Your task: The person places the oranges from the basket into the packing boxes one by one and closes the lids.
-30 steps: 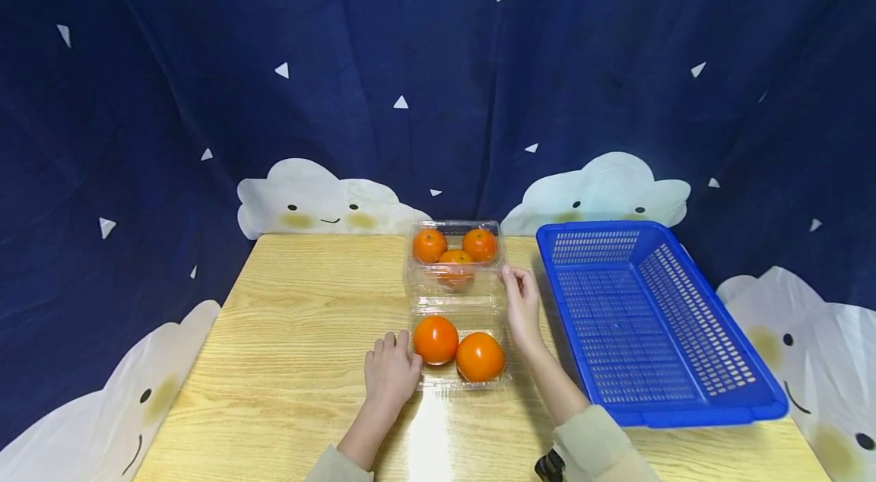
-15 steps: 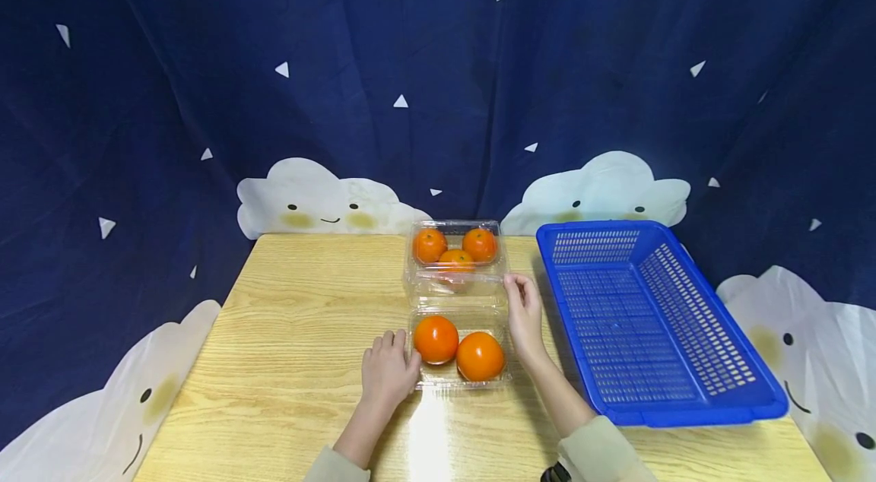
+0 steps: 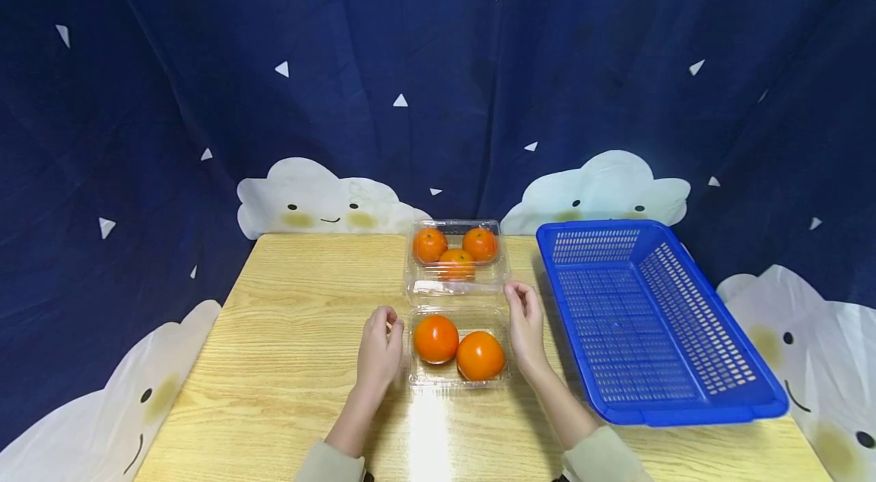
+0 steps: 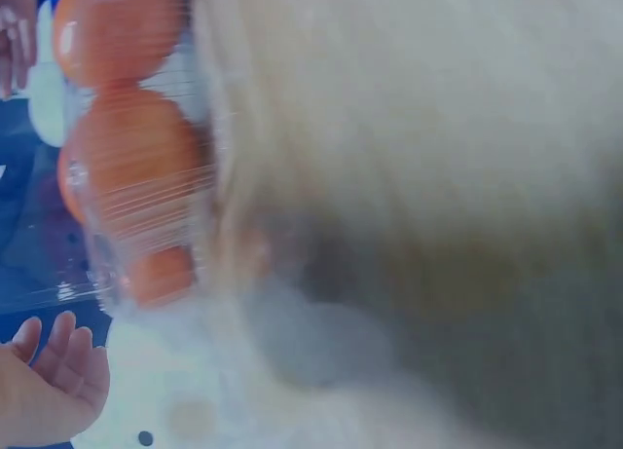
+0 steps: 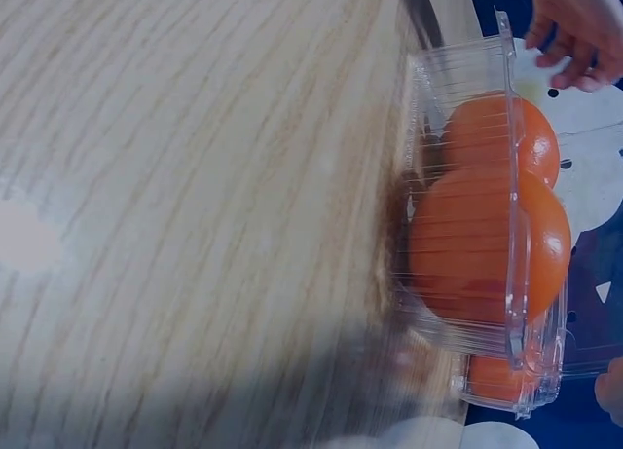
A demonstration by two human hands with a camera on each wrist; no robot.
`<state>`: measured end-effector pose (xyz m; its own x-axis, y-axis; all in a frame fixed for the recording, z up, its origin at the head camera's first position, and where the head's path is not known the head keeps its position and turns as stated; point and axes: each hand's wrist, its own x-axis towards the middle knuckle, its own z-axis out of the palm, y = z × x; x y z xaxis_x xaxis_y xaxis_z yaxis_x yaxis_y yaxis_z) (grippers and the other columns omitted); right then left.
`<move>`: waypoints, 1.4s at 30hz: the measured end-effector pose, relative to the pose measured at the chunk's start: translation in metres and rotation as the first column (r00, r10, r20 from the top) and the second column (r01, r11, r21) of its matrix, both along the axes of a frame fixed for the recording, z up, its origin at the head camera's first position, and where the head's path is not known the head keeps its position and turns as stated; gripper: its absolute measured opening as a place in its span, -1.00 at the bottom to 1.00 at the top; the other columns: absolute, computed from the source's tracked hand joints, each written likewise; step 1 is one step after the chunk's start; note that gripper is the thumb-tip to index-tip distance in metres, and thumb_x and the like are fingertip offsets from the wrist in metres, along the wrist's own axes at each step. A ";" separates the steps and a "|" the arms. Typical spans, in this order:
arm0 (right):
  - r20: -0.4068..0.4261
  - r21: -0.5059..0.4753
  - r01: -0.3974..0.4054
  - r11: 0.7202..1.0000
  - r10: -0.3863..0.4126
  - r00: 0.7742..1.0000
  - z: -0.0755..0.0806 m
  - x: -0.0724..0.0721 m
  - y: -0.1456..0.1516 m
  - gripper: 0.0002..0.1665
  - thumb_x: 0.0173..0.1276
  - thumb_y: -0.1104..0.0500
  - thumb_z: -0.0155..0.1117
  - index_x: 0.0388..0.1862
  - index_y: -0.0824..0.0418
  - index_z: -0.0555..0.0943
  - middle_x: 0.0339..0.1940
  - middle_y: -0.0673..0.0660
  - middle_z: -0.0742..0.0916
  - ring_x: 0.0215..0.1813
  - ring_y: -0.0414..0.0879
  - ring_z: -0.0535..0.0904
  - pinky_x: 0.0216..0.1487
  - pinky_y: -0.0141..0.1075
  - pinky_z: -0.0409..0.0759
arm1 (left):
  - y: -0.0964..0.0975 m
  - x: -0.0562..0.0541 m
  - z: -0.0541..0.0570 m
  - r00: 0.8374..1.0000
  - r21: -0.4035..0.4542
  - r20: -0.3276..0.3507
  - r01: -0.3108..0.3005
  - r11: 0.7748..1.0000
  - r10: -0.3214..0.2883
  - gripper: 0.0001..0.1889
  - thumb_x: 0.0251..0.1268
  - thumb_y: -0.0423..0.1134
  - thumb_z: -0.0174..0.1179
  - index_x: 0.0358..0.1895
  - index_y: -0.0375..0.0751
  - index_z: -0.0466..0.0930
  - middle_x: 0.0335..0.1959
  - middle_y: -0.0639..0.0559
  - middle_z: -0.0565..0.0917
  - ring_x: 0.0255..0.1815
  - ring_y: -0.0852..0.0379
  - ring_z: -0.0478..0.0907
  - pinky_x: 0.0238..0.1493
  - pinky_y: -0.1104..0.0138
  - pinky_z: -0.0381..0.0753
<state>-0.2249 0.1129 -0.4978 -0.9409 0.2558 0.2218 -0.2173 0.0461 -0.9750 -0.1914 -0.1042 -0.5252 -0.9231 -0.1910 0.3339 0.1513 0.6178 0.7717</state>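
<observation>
A clear plastic clamshell container holds two large smooth orange fruits, like oranges. Its clear lid stands raised at the back, and my right hand pinches the right end of its edge between thumb and fingers. Just left of the container, my left hand hovers with fingers loosely bent and nothing in them. In the left wrist view this hand shows relaxed fingers near the container wall. From the right wrist, the fruit shows through the ribbed side wall.
Behind stands a second clear container with three smaller mandarin-like fruits. A blue perforated basket stands on the right of the wooden table. A dark blue curtain with clouds hangs around the table.
My right hand has drawn the raised lid's edge slightly toward me and down. My left hand has let go of the container's left edge and moved a little left.
</observation>
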 end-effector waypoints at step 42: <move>-0.207 0.003 -0.113 0.994 0.111 0.972 -0.023 0.029 0.006 -0.73 0.38 0.41 -0.14 -0.04 0.60 0.34 0.01 0.47 0.47 0.11 -0.24 0.40 0.16 -0.52 0.28 | 0.018 0.006 0.017 0.991 0.293 0.015 0.122 0.948 -0.132 -0.58 0.32 -0.13 -0.03 0.05 -0.43 0.39 0.05 -0.27 0.47 0.12 -0.19 0.38 0.07 -0.01 0.39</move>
<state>-0.1960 0.1193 -0.5210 -0.8977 0.1543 0.4128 -0.4175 0.0018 -0.9087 -0.1853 -0.0866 -0.5077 -0.9559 -0.1556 0.2492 0.1843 0.3431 0.9211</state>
